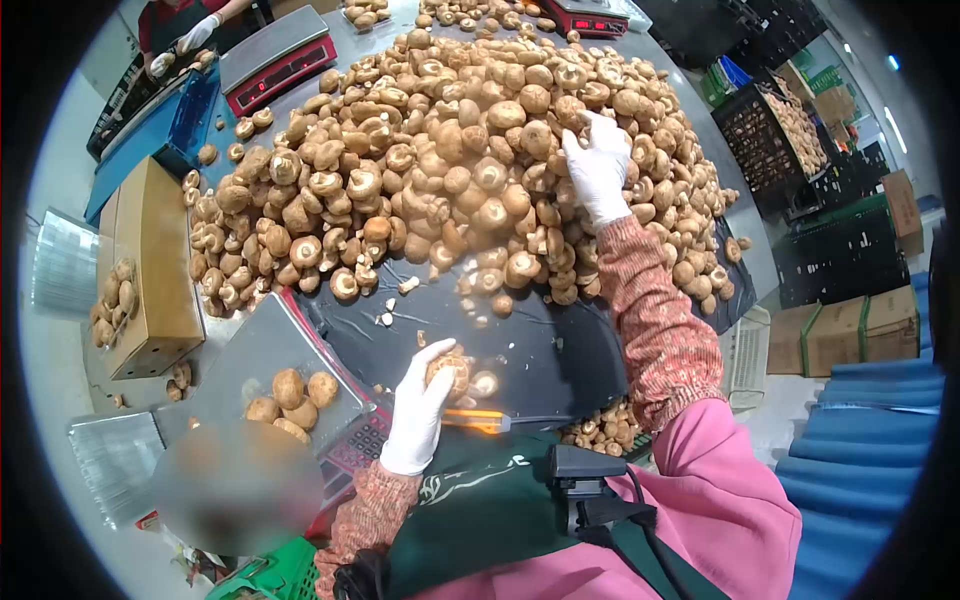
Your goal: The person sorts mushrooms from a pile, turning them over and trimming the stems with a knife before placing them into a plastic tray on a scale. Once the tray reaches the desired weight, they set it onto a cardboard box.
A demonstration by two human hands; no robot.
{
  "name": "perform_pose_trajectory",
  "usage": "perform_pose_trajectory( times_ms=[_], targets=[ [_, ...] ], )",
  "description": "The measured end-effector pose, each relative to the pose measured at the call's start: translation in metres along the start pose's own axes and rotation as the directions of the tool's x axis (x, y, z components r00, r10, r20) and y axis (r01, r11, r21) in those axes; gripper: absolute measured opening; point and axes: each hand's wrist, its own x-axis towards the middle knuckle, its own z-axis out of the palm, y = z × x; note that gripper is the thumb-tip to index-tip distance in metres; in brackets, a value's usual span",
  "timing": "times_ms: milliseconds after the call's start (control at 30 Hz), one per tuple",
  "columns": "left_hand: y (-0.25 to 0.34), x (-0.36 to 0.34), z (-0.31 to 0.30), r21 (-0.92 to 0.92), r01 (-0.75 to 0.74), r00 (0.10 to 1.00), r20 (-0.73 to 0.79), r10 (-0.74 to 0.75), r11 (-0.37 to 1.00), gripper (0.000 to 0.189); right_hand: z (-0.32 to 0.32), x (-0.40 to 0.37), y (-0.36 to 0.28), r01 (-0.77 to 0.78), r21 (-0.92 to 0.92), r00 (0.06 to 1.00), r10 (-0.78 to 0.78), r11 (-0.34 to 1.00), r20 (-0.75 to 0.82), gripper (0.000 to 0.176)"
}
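A broad heap of brown, round-capped mushrooms point(440, 170) covers the dark tabletop point(560, 350), a steel scale pan point(255, 340) lies near left, the white-gloved right hand point(598, 172) rests far on the caps, grip apart, and the near left hand point(420, 410) has its grip clamped on one pale mushroom point(448, 372) just right of the pan.

The left hand point(420, 410) and right hand point(598, 172) both wear thin white gloves point(408, 445) that reach the wrists. Knitted sleeves point(655, 320) in a speckled red, pink and orange pattern cover both forearms. A plain pink jacket point(730, 500) lies over the right upper arm and shoulder. A dark green apron point(480, 515) with white lettering near its top edge covers the chest. A black box-shaped device point(580, 475) sits near the apron's right edge, with a thin black cable point(638, 492) and a black strap point(650, 550) beside it.
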Motion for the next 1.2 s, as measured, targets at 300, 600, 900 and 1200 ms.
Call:
perform_pose_trajectory(
  times_ms=[300,600,900,1200],
  targets=[
    [-0.009,0.003,-0.014,0.049,-0.047,0.999,0.002,0.047,0.998,0.050,-0.017,0.029,-0.010,-0.325,0.325,0.920,0.216,0.888,0.328,0.052],
    [0.006,-0.003,0.000,-0.084,-0.094,0.993,0.057,0.099,0.992,0.062,-0.094,-0.050,-0.094,-0.834,0.433,0.428,0.096,-0.341,0.899,0.054],
    [0.021,-0.016,-0.010,-0.781,0.089,0.993,0.118,0.007,0.618,0.079,-0.132,-0.108,-0.170,-0.791,0.577,0.549,-0.179,0.204,0.817,0.061],
    [0.024,-0.039,-0.024,-0.848,0.030,0.989,0.103,0.109,0.530,0.073,-0.140,-0.139,-0.199,-0.239,0.714,0.726,-0.367,0.658,0.581,0.061]
  ],
)
